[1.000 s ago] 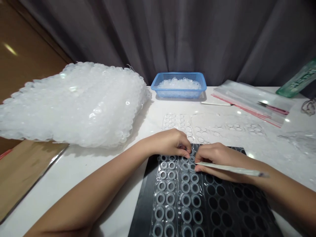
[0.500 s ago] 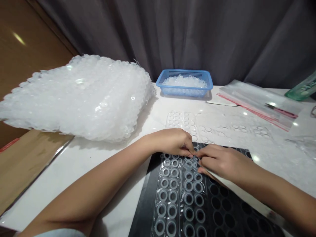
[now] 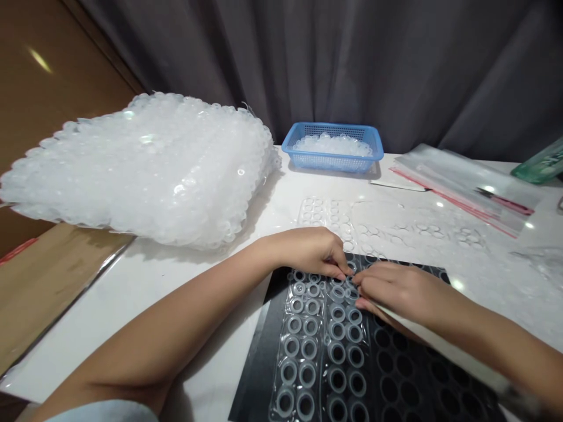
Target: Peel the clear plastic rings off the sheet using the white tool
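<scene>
A clear, flexible sheet of translucent rings (image 3: 308,349) lies on a black mat (image 3: 255,363). The rings run in paired columns and grow larger towards me. At the sheet's far end, my left hand (image 3: 314,252) is closed, thumb and forefinger pinching at the rings of the right-hand column. My right hand (image 3: 396,290) meets it from the right, its fingers bunched together beside the same rings. What lies between the right fingertips is hidden. A pale narrow strip (image 3: 444,351) runs below my right hand and forearm; whether the hand holds it is unclear.
A large bulky pile of translucent ring pieces (image 3: 145,170) stands at left, near a brown board (image 3: 57,287). At the back is a blue basket (image 3: 332,161) of clear pieces. Zip bags (image 3: 448,176), a pink-handled tool (image 3: 505,202), clear cut-out sheets (image 3: 378,220) and a green bottle (image 3: 539,164) sit right.
My hands stay at the same rings, with only small finger shifts. The right fingertips have drawn slightly apart from the left. The whole view has shifted a little.
</scene>
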Demonstrator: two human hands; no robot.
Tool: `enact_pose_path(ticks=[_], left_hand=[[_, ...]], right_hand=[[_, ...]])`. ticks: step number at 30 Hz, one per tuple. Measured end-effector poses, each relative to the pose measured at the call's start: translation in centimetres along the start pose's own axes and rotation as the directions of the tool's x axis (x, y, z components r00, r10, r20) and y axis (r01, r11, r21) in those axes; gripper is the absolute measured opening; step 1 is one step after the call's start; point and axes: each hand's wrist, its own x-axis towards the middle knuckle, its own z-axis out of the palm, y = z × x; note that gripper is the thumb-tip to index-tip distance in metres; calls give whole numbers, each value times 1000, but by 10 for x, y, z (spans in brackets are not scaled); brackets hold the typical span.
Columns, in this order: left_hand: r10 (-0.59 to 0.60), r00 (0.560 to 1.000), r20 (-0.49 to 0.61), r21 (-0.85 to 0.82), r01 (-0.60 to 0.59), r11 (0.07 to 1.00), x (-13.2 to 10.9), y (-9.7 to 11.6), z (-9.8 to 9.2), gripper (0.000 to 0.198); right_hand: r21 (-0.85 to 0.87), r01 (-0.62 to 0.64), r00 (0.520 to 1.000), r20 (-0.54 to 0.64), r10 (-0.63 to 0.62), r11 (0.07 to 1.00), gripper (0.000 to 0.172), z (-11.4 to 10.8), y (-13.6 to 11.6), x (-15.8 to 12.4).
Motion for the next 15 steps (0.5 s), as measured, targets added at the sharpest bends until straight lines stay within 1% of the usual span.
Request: enact_pose_path(ticks=[2, 4, 7, 9, 12, 13, 15], left_hand=[[-2, 1000, 1, 1, 2, 1000, 0, -1, 1, 17], [-3, 1000, 2, 12, 3, 1000, 1, -2, 1, 16], [4, 1000, -10, 12, -4, 1000, 0, -2, 1, 15], [9, 1000, -28, -13, -9, 1000, 0, 0, -1, 15], [13, 998, -59, -73, -17, 997, 0, 6, -4, 12], [13, 998, -64, -88, -18, 996, 1, 9, -4, 11], [13, 999, -52, -92, -18, 996, 3, 13, -2, 10]], right_hand=[[21, -11, 1000, 12, 10, 1000, 23, -2, 0, 2], [72, -52, 999, 8, 51, 996, 25, -4, 1, 3], [201, -169, 985, 6, 171, 965, 23, -11, 5, 3], [310, -280, 955, -9, 297, 909, 23, -15, 11, 4], [463, -413, 884, -5, 468, 784, 24, -16, 21, 5], [494, -434, 867, 3, 498, 753, 24, -15, 24, 6], [525, -454, 850, 13, 527, 720, 23, -9, 26, 8]])
